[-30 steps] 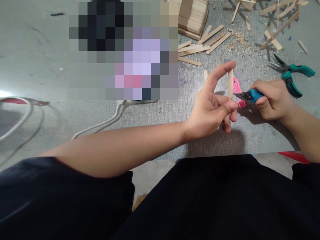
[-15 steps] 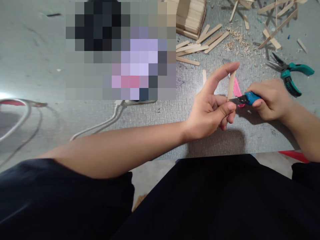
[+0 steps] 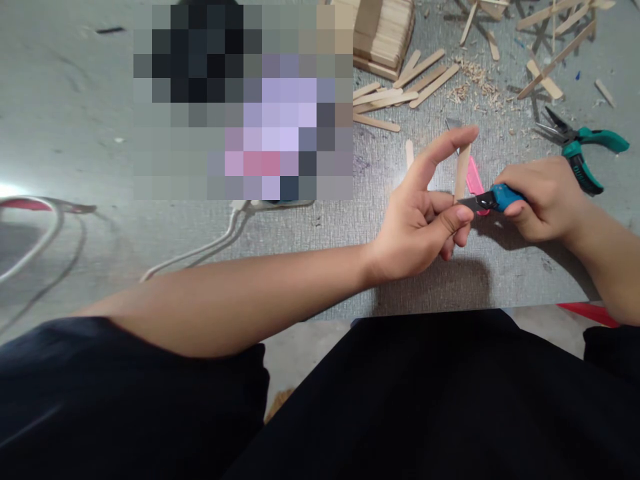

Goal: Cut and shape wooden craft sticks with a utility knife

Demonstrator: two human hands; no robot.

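- My left hand (image 3: 420, 220) pinches a wooden stick (image 3: 461, 170): the forefinger is stretched over its top end and the thumb presses its lower end, so the stick stands nearly upright, just above the table (image 3: 75, 120).
- My other left fingers are curled in under the stick.
- My right hand (image 3: 543, 200) is clenched around a blue knife (image 3: 493, 199), with the blade pointing left.
- The blade tip meets the lower part of the stick, close to my left thumb. From this angle I cannot tell whether it has bitten into the wood or only touches it.
- A pink knife (image 3: 474, 179) lies on the table right behind the stick, partly hidden by it and by the blue knife.
- Teal-handled pliers (image 3: 583, 150) lie on the table just beyond my right hand, not touching it.
- Loose sticks (image 3: 395, 97) are scattered farther back, near a neat stack of sticks (image 3: 383, 33).
- Pale shavings (image 3: 475, 77) are strewn to the right of the loose sticks.
- A frame of joined sticks (image 3: 555, 33) sits at the far right corner.
- A white cable (image 3: 200, 247) runs across the table beyond my left forearm.
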